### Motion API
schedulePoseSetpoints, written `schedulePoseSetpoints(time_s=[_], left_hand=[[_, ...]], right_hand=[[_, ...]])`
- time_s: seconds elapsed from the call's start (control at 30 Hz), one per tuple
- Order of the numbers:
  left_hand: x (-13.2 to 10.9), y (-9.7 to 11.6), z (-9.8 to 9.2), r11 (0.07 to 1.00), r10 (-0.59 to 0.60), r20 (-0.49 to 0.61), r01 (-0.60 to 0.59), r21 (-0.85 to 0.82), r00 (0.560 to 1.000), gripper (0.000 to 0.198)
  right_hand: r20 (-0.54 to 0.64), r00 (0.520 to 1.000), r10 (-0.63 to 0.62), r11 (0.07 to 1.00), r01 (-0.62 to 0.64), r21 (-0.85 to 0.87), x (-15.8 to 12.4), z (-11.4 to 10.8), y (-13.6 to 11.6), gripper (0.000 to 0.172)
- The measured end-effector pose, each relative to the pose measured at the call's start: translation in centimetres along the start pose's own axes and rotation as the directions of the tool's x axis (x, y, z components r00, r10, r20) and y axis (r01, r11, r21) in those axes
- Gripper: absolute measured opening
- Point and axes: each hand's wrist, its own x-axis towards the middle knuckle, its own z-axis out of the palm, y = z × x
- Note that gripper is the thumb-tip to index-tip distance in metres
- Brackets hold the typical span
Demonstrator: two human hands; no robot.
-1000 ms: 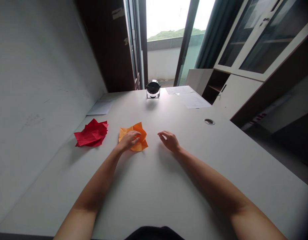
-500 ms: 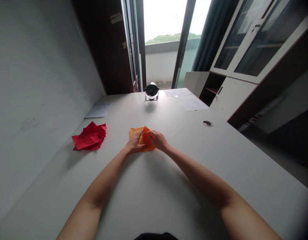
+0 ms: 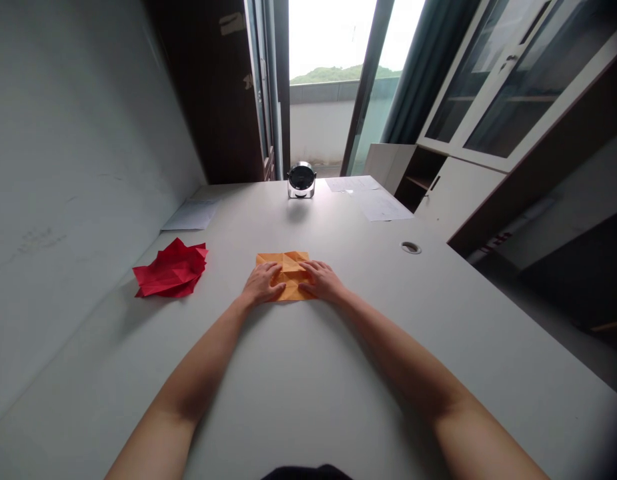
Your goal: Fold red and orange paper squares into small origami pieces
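A creased orange sheet of paper (image 3: 291,262) lies spread out on the white table (image 3: 288,373). On its left side rests my left hand (image 3: 261,283), fingers apart and laid on the paper. My right hand (image 3: 324,280) lies on the right side in the same way, its fingers stretched over the edge. Fold lines cross the middle of the paper between the two hands. Parts of its left and right edges are hidden under my hands.
Folded red paper (image 3: 173,269) lies to the left, close to the wall (image 3: 63,200). A round lamp-like device (image 3: 301,179) stands at the far edge. White sheets (image 3: 385,207) are at the back right, others (image 3: 191,215) at the back left. A round hole ring (image 3: 411,247) sits at right.
The orange paper has gone from partly folded over on its right to spread out. My right hand has come down onto its right side, and my left hand has shifted to the left.
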Motion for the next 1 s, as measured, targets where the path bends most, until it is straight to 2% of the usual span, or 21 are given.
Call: schedulePoseSetpoints(time_s=[0.2, 0.27, 0.4, 0.47, 0.57, 0.67, 0.73, 0.8, 0.93, 1.0], left_hand=[[-0.5, 0.4, -0.4, 1.000, -0.030, -0.056, 0.029, -0.010, 0.998, 0.051], [-0.5, 0.4, -0.4, 1.000, -0.025, -0.071, 0.025, 0.002, 0.997, 0.040], [-0.5, 0.0, -0.1, 1.000, 0.021, -0.129, -0.021, 0.000, 0.991, 0.019], [-0.4, -0.2, 0.0, 0.999, 0.024, -0.182, -0.030, -0.033, 0.983, 0.012], [-0.4, -0.6, -0.1, 0.987, -0.010, -0.280, -0.036, -0.157, 0.960, 0.008], [-0.5, -0.7, -0.5, 0.944, -0.095, -0.340, -0.024, -0.330, 0.936, 0.009], [-0.6, -0.5, -0.6, 0.887, -0.182, -0.346, 0.001, -0.462, 0.921, 0.017], [-0.7, -0.1, -0.5, 0.791, -0.272, -0.334, 0.012, -0.611, 0.902, 0.024], [-0.5, 1.0, -0.2, 0.492, -0.423, -0.261, -0.022, -0.870, 0.868, 0.032], [-0.3, 1.4, 0.1, 0.342, -0.449, -0.196, -0.035, -0.939, 0.872, 0.042]], right_hand=[[-0.037, 0.999, 0.017, 1.000, -0.018, -0.014, 0.0, -0.1, -0.5, 0.062], [-0.047, 0.999, 0.021, 1.000, -0.022, -0.016, 0.0, -0.1, -0.6, 0.051], [-0.115, 0.993, 0.007, 1.000, -0.004, 0.028, 0.1, 0.4, -0.4, 0.018], [-0.189, 0.982, -0.026, 0.993, 0.046, 0.104, 0.2, 0.6, -0.2, 0.007], [-0.302, 0.952, -0.041, 0.947, 0.133, 0.291, 0.4, 0.7, 0.3, 0.007], [-0.357, 0.927, 0.116, 0.869, 0.079, 0.489, 0.4, 0.7, 0.5, 0.013], [-0.355, 0.905, 0.235, 0.811, 0.019, 0.585, 0.4, 0.8, 0.4, 0.018], [-0.355, 0.883, 0.308, 0.751, 0.004, 0.661, 0.3, 0.8, 0.2, 0.023], [-0.285, 0.875, 0.393, 0.578, 0.006, 0.816, 0.4, 0.9, -0.5, 0.028], [-0.220, 0.881, 0.420, 0.484, -0.012, 0.875, 0.4, 0.9, -0.8, 0.029]])
